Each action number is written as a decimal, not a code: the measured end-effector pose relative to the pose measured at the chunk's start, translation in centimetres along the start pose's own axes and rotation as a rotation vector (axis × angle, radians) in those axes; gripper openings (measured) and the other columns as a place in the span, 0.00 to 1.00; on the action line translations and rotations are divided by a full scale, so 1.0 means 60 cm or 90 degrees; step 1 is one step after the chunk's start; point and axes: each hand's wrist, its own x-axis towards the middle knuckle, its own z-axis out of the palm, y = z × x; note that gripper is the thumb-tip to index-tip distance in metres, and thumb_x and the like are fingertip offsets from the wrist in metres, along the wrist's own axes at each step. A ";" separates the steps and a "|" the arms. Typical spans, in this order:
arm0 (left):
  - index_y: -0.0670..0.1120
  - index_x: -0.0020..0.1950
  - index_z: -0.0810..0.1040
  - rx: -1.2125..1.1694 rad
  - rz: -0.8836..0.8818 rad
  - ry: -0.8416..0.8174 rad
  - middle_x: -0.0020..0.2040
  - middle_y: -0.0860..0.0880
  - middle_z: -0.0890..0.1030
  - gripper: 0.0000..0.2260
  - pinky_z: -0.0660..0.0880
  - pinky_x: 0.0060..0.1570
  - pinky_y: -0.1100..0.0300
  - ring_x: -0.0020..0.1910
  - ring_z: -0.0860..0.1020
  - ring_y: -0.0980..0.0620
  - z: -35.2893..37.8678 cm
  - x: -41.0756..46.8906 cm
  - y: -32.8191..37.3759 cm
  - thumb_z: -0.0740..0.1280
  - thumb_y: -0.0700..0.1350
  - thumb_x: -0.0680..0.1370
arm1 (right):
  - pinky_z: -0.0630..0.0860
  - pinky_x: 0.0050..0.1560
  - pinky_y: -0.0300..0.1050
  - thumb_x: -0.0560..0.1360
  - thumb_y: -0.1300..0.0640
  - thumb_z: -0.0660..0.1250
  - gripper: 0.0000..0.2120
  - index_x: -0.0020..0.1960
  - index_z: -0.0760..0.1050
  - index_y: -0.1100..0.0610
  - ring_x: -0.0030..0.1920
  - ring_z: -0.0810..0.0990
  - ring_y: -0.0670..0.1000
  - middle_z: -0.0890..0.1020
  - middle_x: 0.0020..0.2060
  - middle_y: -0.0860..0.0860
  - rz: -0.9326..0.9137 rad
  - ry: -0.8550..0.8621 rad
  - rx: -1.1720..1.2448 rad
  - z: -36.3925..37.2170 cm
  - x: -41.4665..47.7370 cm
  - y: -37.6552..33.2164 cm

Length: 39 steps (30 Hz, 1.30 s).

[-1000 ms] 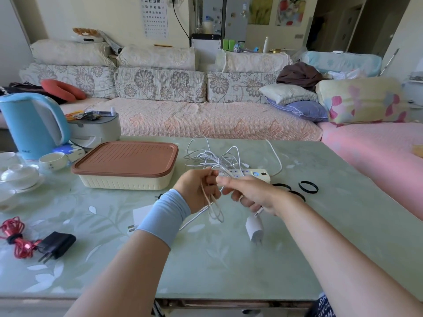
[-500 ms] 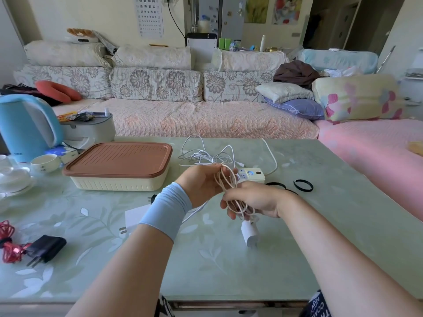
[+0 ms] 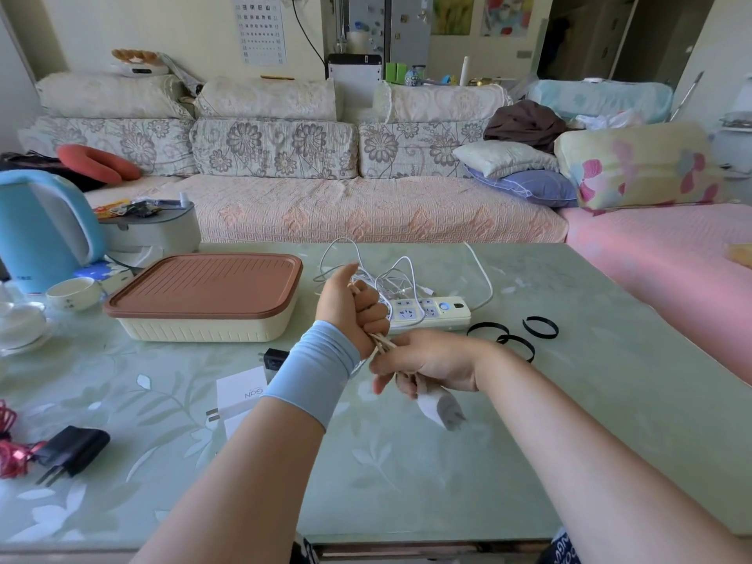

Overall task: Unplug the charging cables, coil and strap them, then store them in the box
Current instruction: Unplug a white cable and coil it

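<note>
My left hand (image 3: 350,307) grips a bundle of white charging cable (image 3: 380,341) in a fist above the table. Just below it, my right hand (image 3: 427,362) holds the same cable's lower end, and its white plug adapter (image 3: 441,409) dangles blurred under the fingers. More loose white cable (image 3: 390,278) lies tangled behind my hands by the white power strip (image 3: 431,313). Black straps (image 3: 539,326) lie to the right of the strip. The cream box with a brown lid (image 3: 203,295) stands closed at left.
A white charger (image 3: 244,394) and a small black adapter (image 3: 273,358) lie beside my left forearm. A black plug with a red cable (image 3: 69,449) sits front left. A blue kettle (image 3: 40,230), cups and a grey appliance crowd the far left. A sofa runs behind the table.
My left hand has closed into a fist around the gathered cable and risen. My right hand has dropped lower and nearer, pulling the cable end and adapter down.
</note>
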 end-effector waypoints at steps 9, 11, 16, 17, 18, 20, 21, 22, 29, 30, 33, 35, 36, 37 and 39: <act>0.48 0.40 0.70 0.061 0.048 -0.066 0.21 0.54 0.55 0.18 0.50 0.20 0.69 0.21 0.49 0.56 -0.016 -0.002 0.007 0.53 0.56 0.83 | 0.72 0.48 0.46 0.73 0.38 0.64 0.22 0.49 0.72 0.58 0.32 0.65 0.51 0.70 0.28 0.48 -0.022 -0.109 0.124 -0.003 0.014 0.015; 0.48 0.40 0.71 0.078 0.060 -0.071 0.22 0.54 0.55 0.18 0.53 0.19 0.68 0.19 0.52 0.56 -0.021 -0.002 0.005 0.54 0.57 0.83 | 0.73 0.50 0.47 0.79 0.43 0.61 0.17 0.50 0.73 0.58 0.31 0.63 0.51 0.69 0.28 0.49 -0.019 -0.118 0.119 -0.002 0.011 0.015; 0.48 0.47 0.74 0.100 0.096 -0.077 0.33 0.53 0.75 0.18 0.76 0.37 0.59 0.31 0.75 0.53 -0.034 -0.002 0.005 0.58 0.63 0.79 | 0.75 0.52 0.48 0.84 0.50 0.53 0.12 0.47 0.68 0.56 0.28 0.60 0.50 0.67 0.28 0.49 -0.043 -0.038 0.136 0.007 0.013 0.014; 0.47 0.53 0.75 0.128 0.092 -0.072 0.42 0.51 0.80 0.22 0.77 0.44 0.57 0.40 0.80 0.52 -0.044 0.001 0.008 0.58 0.65 0.78 | 0.74 0.53 0.49 0.85 0.51 0.53 0.12 0.47 0.68 0.55 0.27 0.60 0.49 0.67 0.28 0.48 -0.050 -0.019 0.164 0.008 0.015 0.015; 0.45 0.60 0.74 0.180 0.087 -0.063 0.52 0.49 0.80 0.26 0.77 0.48 0.60 0.47 0.81 0.54 -0.053 0.000 0.012 0.57 0.66 0.78 | 0.73 0.54 0.51 0.85 0.51 0.53 0.12 0.46 0.67 0.55 0.26 0.61 0.48 0.67 0.28 0.48 -0.057 -0.005 0.196 0.008 0.016 0.016; 0.41 0.66 0.68 0.283 0.026 -0.104 0.59 0.50 0.76 0.30 0.74 0.49 0.70 0.49 0.80 0.63 -0.059 -0.006 0.017 0.53 0.66 0.80 | 0.72 0.54 0.53 0.84 0.51 0.53 0.12 0.46 0.67 0.55 0.26 0.61 0.48 0.67 0.28 0.49 -0.076 0.009 0.261 0.007 0.019 0.018; 0.40 0.64 0.69 0.321 -0.005 -0.126 0.56 0.51 0.76 0.28 0.73 0.49 0.71 0.47 0.80 0.65 -0.060 -0.009 0.016 0.51 0.64 0.81 | 0.72 0.54 0.53 0.84 0.50 0.53 0.12 0.45 0.67 0.55 0.26 0.61 0.48 0.67 0.28 0.49 -0.085 0.015 0.286 0.007 0.021 0.018; 0.41 0.60 0.71 0.374 -0.027 -0.149 0.49 0.52 0.76 0.26 0.73 0.49 0.68 0.43 0.80 0.62 -0.059 -0.012 0.007 0.51 0.62 0.81 | 0.72 0.53 0.53 0.84 0.50 0.54 0.13 0.45 0.68 0.55 0.26 0.61 0.48 0.66 0.28 0.49 -0.090 0.019 0.301 0.006 0.022 0.017; 0.39 0.45 0.79 0.442 0.040 -0.101 0.36 0.44 0.82 0.15 0.74 0.32 0.58 0.27 0.74 0.48 -0.046 -0.019 -0.023 0.59 0.47 0.83 | 0.73 0.43 0.47 0.84 0.51 0.54 0.13 0.50 0.69 0.60 0.32 0.74 0.51 0.76 0.32 0.53 -0.084 0.009 0.291 0.019 0.025 0.012; 0.41 0.42 0.76 0.410 0.042 -0.064 0.37 0.45 0.83 0.14 0.77 0.37 0.59 0.30 0.77 0.48 -0.046 -0.018 -0.020 0.58 0.46 0.83 | 0.75 0.44 0.47 0.84 0.49 0.55 0.14 0.52 0.71 0.60 0.36 0.77 0.54 0.79 0.36 0.56 -0.059 0.002 0.292 0.015 0.026 0.017; 0.42 0.40 0.72 0.363 0.051 0.001 0.39 0.44 0.84 0.14 0.76 0.50 0.57 0.40 0.81 0.46 -0.055 -0.005 -0.011 0.55 0.44 0.84 | 0.75 0.48 0.46 0.82 0.48 0.59 0.13 0.52 0.77 0.55 0.47 0.80 0.55 0.82 0.46 0.56 0.024 0.077 0.253 -0.012 0.026 0.032; 0.43 0.40 0.69 0.337 0.036 -0.020 0.36 0.45 0.84 0.15 0.73 0.55 0.52 0.42 0.82 0.44 -0.061 -0.003 -0.003 0.53 0.45 0.85 | 0.78 0.50 0.48 0.81 0.54 0.63 0.07 0.53 0.77 0.57 0.46 0.80 0.53 0.83 0.46 0.55 0.042 0.240 0.187 -0.035 0.025 0.042; 0.43 0.40 0.69 0.321 0.030 -0.021 0.33 0.46 0.83 0.15 0.72 0.58 0.49 0.40 0.83 0.43 -0.062 -0.005 0.000 0.52 0.45 0.85 | 0.79 0.49 0.51 0.81 0.59 0.62 0.06 0.54 0.77 0.58 0.44 0.80 0.53 0.82 0.45 0.54 0.047 0.330 0.144 -0.048 0.024 0.048; 0.43 0.41 0.69 0.311 0.026 -0.016 0.31 0.47 0.81 0.15 0.72 0.60 0.46 0.39 0.84 0.42 -0.063 -0.007 0.004 0.52 0.45 0.85 | 0.80 0.46 0.52 0.80 0.62 0.61 0.07 0.53 0.77 0.58 0.41 0.80 0.52 0.82 0.45 0.53 0.055 0.410 0.087 -0.061 0.023 0.055; 0.42 0.43 0.69 0.309 0.024 -0.002 0.29 0.48 0.75 0.14 0.73 0.61 0.42 0.36 0.84 0.42 -0.066 -0.006 0.006 0.54 0.46 0.85 | 0.78 0.39 0.45 0.77 0.63 0.60 0.11 0.48 0.79 0.52 0.40 0.81 0.52 0.84 0.45 0.51 0.062 0.507 -0.067 -0.082 0.019 0.070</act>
